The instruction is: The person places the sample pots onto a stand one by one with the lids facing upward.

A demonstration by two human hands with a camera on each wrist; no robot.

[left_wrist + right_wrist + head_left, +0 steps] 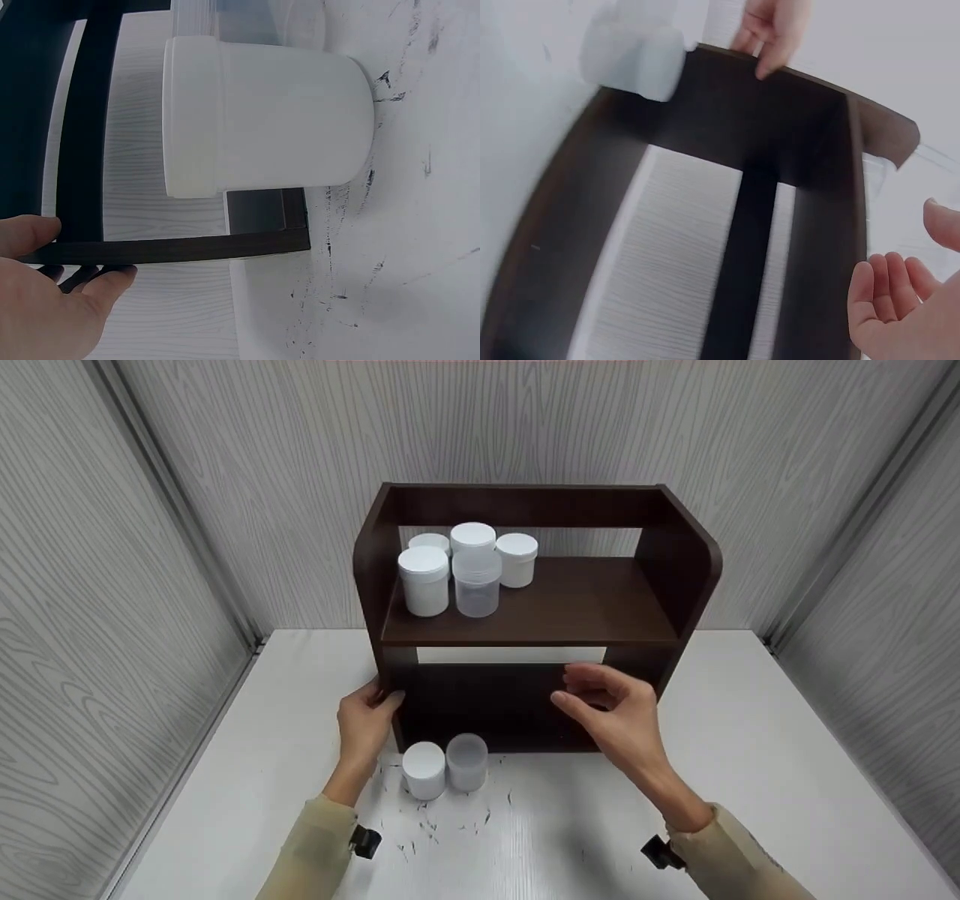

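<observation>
A dark brown two-tier wooden shelf stands on the white table. My left hand grips the front edge of its left side panel, thumb on the inner face and fingers outside; the left wrist view shows this pinch too. In front of the lower tier my right hand hovers with fingers loosely curved and nothing between them. On the upper tier's left half stand several jars, among them a lidded white jar and a translucent jar. Another white jar and a translucent jar stand on the table before the shelf.
Dark scuff marks dot the white table near the two front jars. Grey wood-grain panels enclose the table at the back and both sides. The shelf's side panels rise above its upper tier.
</observation>
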